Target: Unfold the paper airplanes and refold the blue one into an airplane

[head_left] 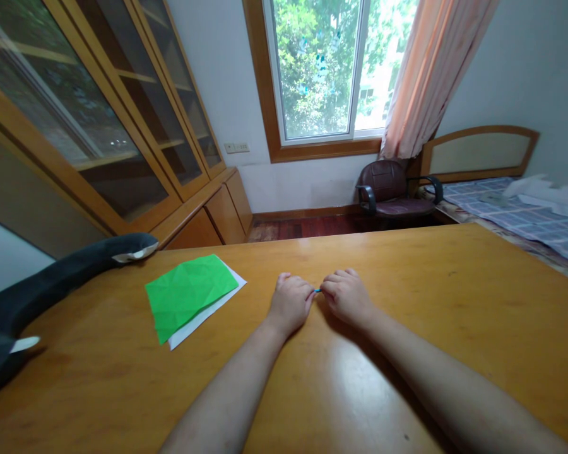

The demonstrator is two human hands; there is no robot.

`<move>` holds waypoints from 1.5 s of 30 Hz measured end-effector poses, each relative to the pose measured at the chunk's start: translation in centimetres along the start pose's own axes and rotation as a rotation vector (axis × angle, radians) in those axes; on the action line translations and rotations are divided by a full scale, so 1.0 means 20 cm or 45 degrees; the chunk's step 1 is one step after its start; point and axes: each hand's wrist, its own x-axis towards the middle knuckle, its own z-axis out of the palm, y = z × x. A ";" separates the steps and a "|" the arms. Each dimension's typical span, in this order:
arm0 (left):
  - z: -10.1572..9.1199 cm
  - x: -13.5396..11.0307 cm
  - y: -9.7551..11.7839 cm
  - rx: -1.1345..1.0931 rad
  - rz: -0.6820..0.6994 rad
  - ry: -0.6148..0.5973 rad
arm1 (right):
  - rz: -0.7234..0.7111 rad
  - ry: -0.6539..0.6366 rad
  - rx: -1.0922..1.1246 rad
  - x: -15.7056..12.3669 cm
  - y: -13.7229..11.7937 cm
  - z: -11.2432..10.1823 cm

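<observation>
Close together above the middle of the wooden table, my left hand (293,297) and my right hand (345,296) are both closed, with fingers curled. A thin blue piece (317,291) shows in the small gap between them, pinched at either end. Most of it is hidden by my fingers, so its kind cannot be made out. To the left of my left hand, a creased green sheet of paper (189,293) lies on the table, over a white sheet (208,316) that shows along its lower right edge. Neither hand touches these sheets.
The wooden table (454,302) spans the foreground. A dark curved object with white patches (71,271) lies along its left edge. Beyond are a glass-door cabinet (203,214), a window (317,69), a maroon armchair (397,192) and a bed with a checked sheet (478,202).
</observation>
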 end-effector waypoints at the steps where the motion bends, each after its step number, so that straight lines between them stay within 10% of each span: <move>1: 0.00 0.00 0.00 0.009 0.009 0.005 | -0.008 0.001 0.003 0.00 -0.01 0.00; 45: -0.01 0.00 0.03 0.038 -0.069 0.020 | -0.060 -0.013 0.016 0.01 0.00 0.00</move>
